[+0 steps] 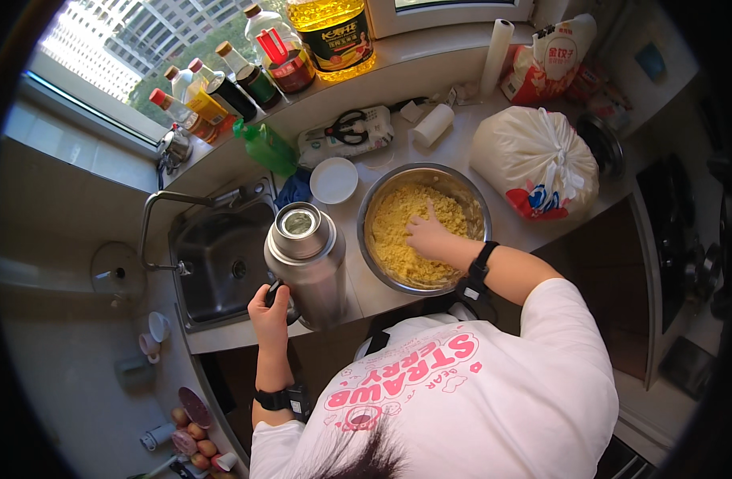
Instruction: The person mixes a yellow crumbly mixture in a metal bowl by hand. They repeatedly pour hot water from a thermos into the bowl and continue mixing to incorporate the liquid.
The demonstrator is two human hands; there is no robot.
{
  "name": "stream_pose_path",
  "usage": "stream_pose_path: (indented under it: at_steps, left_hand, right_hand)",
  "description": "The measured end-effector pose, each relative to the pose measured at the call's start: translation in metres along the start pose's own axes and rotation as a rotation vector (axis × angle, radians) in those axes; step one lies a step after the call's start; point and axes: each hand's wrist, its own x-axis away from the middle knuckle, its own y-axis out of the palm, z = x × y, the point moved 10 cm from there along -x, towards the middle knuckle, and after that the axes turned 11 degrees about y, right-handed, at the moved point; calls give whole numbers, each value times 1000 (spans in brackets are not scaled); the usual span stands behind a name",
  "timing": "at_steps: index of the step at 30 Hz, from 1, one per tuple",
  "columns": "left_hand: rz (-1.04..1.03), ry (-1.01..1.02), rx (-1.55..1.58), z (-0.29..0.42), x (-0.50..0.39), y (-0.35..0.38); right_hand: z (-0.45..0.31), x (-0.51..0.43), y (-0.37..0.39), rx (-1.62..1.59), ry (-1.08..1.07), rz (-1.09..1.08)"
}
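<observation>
My left hand (269, 316) grips the black handle of a stainless steel vacuum flask (318, 281), which stands upright on the counter beside the sink. The flask's top faces up at me, with no outer cap over its steel neck. Inside a wide steel bowl (484, 203) lies yellow, crumbly dough (399, 230). My right hand (430, 236) rests on this dough with its fingers apart, and some fingertips are hidden in the crumbs. Paler dough clings to the bowl's right inner wall.
Left of the flask is a steel sink (222, 245) with a bent faucet (147, 227). Behind the bowl lie a white dish (334, 181), scissors (347, 129) on a wipes pack and a paper roll (433, 126). A tied white bag (530, 158) stands right; bottles (255, 81) line the windowsill.
</observation>
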Motion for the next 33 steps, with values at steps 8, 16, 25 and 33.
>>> stream_pose_path:
  at_steps: [8,16,25,33]
  left_hand:
    - [-94,53,-196,14,-6,12]
    - [-249,127,-303,42,-15,39]
    - [-315,135,-476,67,-23,57]
    - [-515,209,-756,98,-28,93]
  right_hand:
    - [35,24,17,-262,187,272]
    - [112,-32,1,-649,393,38]
    - [2,18,-1,-195,112,53]
    - [50,-33,14,-665,268,125]
